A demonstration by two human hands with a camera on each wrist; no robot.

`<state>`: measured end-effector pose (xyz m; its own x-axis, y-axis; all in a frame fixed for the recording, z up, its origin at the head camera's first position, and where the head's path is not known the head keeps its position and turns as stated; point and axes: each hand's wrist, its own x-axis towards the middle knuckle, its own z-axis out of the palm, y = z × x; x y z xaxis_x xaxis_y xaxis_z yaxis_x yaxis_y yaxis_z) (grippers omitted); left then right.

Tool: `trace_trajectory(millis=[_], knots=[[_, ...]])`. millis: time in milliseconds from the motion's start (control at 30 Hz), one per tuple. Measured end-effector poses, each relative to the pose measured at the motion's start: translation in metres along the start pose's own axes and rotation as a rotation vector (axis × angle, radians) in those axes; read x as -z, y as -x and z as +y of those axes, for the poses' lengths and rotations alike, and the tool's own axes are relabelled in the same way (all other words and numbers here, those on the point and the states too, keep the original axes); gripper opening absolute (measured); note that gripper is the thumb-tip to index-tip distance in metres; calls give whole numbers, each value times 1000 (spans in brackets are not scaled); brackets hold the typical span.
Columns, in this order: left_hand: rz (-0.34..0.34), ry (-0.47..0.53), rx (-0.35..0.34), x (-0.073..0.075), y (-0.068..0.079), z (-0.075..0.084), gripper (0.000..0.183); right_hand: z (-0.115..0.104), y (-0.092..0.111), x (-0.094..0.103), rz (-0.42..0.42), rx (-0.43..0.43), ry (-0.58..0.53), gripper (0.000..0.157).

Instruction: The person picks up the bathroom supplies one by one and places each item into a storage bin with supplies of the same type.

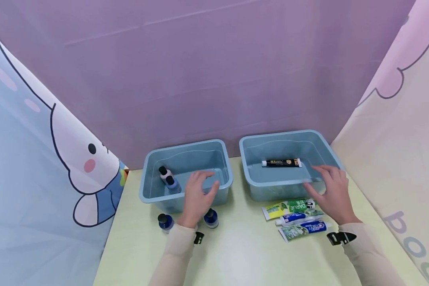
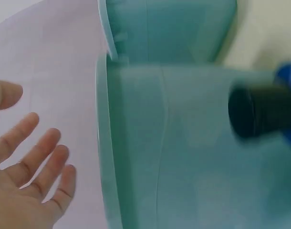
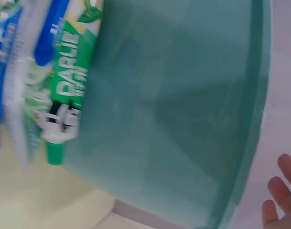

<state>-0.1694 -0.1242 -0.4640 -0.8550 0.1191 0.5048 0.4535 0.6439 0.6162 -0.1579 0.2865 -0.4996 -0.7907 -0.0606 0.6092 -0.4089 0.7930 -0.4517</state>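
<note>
My left hand (image 1: 196,196) hovers over the front rim of the left blue bin (image 1: 186,147), fingers parted and holding nothing. In that bin lie a pale bottle (image 1: 165,174) and a light-blue bottle (image 1: 173,185), both black-capped. Dark blue bottles stand before it, one (image 1: 165,222) left of my wrist and another (image 1: 211,218) right of it. Over the front right of the right bin (image 1: 246,163) is my right hand (image 1: 332,194), thumb and fingers apart with nothing between them. A black toothpaste tube (image 1: 281,163) lies inside that bin.
In front of the right bin lie a green-and-yellow Darlie toothpaste tube (image 1: 289,208), a blue-and-white tube (image 1: 300,217) and a green-and-blue tube (image 1: 304,229). A purple curtain (image 1: 200,79) hangs behind the bins. Printed cloths flank the pale yellow table (image 1: 243,254).
</note>
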Motion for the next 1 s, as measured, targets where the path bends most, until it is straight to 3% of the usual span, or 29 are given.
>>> trace_trajectory(millis=[100,233,367,567,1000], knots=[[48,53,-54,-13,0,9,19,2,12,-1,36,-18,-6,51],[42,139,-38,-32,2,20,12,4,31,-1,40,-50,10,39],[-38,182,53,-51,6,29,14,9,53,-2,-8,-74,41,31],[-192,203,162,-75,19,39,30,14,83,-3,-136,-144,85,25],[-310,308,272,-103,19,33,67,24,108,-15,-374,-187,153,30]])
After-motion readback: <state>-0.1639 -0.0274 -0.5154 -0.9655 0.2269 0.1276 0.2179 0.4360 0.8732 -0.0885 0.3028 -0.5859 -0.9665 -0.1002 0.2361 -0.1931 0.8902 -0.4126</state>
